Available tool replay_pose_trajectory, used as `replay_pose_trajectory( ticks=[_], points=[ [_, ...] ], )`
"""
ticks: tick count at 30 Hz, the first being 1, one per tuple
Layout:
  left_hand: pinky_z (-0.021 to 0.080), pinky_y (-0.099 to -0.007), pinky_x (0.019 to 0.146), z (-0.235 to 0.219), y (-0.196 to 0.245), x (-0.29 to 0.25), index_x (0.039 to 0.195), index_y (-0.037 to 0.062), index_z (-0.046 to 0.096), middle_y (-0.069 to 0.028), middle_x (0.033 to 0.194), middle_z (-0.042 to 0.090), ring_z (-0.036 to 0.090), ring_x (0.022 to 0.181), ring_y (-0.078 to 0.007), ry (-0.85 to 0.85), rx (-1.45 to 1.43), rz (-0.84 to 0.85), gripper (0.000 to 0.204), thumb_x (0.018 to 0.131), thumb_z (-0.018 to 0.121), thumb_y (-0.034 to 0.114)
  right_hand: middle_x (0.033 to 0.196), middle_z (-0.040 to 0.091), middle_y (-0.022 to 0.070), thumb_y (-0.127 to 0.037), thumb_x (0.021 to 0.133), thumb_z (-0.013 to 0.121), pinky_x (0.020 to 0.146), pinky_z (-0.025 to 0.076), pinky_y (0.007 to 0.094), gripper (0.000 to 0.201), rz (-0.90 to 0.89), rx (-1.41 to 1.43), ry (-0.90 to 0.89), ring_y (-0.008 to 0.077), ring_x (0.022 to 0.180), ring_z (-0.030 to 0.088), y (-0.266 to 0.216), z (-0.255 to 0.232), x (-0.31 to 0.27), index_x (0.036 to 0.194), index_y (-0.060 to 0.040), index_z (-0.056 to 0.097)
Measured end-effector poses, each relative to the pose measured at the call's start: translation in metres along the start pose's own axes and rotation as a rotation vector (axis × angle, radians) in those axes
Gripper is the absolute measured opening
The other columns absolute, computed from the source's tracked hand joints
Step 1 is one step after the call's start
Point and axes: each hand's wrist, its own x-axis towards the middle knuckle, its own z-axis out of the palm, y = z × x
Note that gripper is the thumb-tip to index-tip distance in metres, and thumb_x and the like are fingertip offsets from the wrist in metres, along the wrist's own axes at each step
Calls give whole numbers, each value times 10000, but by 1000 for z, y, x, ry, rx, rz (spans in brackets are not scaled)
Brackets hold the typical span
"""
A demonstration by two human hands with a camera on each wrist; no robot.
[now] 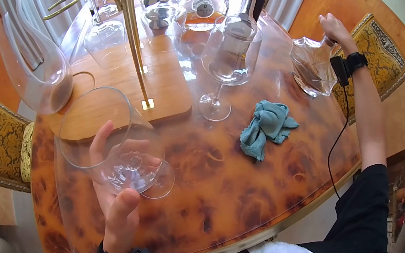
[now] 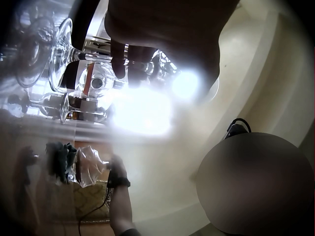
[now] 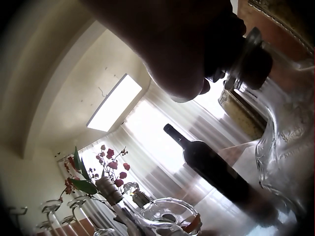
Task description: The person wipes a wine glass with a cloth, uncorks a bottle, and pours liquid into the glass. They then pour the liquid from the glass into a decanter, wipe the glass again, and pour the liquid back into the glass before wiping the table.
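Note:
In the head view a large clear wine glass (image 1: 71, 166) tilts over the table's near left, its mouth facing up and left. My left hand (image 1: 119, 206) holds it from behind and below, with fingers showing through the bowl and its foot (image 1: 166, 184) to the right. At the right, my right hand (image 1: 335, 30) grips the dark stopper at the mouth of a clear, wavy-sided glass bottle (image 1: 313, 66). In the right wrist view the fingers of the right hand (image 3: 172, 54) close around the stopper, just above the bottle's glass lip (image 3: 243, 61).
A crumpled teal cloth (image 1: 270, 124) lies mid-table. Behind it stand another wine glass (image 1: 216, 106), a round bottle (image 1: 203, 9) and a dark wine bottle (image 3: 216, 167). A wooden stand (image 1: 176, 98) with brass arms and a tall decanter (image 1: 45, 78) are at the left.

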Motion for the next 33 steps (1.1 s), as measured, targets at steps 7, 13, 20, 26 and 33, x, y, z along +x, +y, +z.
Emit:
replay_pose_trajectory(
  ticks=[7,13,20,26,33],
  points=[
    [572,-360,881,-4,-1,2,1535,34,261,-161,1172,610,671,987,-224,-2,-11,16,1166,689,850,580,1216,588,361,-378,1030,375,1010,439,495,568,-47,-51,105,441,1150,589,19,20,17,1300,106,498],
    [573,-362,888,-4,-1,1,1538,37,261,-163,1177,611,680,990,-234,-24,-23,8,1139,706,857,536,1165,609,350,-366,1027,374,979,454,501,548,-5,-1,94,437,1102,607,14,13,14,1275,102,516],
    [574,-362,893,-6,-4,2,1541,38,249,-175,1189,611,685,1002,-245,-42,-63,15,1122,722,856,508,1342,559,347,-380,1010,367,1095,405,500,574,53,-8,19,458,1303,519,16,14,17,1342,63,520],
    [574,-363,895,-10,-7,3,1543,37,246,-187,1211,609,686,1010,-250,-66,-74,17,1102,741,849,491,1378,547,318,-391,1019,372,1104,393,483,560,-7,-105,-38,438,1326,501,-1,5,-4,1335,43,535],
    [575,-368,897,-11,-8,3,1546,38,242,-187,1209,610,684,1013,-250,-56,-90,10,1117,731,859,488,1220,627,313,-391,1035,405,1000,441,474,497,-112,-6,-80,426,1183,593,12,10,8,1186,55,565]
  ],
)
